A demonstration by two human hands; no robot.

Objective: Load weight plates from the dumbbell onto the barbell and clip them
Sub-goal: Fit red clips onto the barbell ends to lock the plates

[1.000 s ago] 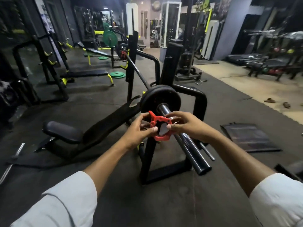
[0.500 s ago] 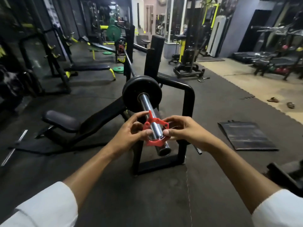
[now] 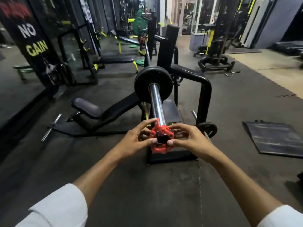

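A red barbell clip (image 3: 161,139) sits at the near tip of the chrome barbell sleeve (image 3: 156,104). My left hand (image 3: 136,140) grips the clip's left side and my right hand (image 3: 191,140) grips its right side, thumbs on its front face. Far up the sleeve a black weight plate (image 3: 153,85) rests against the collar. The barbell lies on a black bench rack (image 3: 203,99). A small black plate on a short bar (image 3: 207,129) lies on the floor just right of my right hand.
An incline bench seat (image 3: 86,108) stands left of the rack. A dark mat (image 3: 275,138) lies on the floor at right. A mirror wall with a "NO GAIN" banner (image 3: 35,45) is at left. Green plates (image 3: 139,24) and other machines fill the back.
Both hands and the clip have slid back along the sleeve, away from the plate, to the sleeve's near tip. The view has swung to face the bar end-on.
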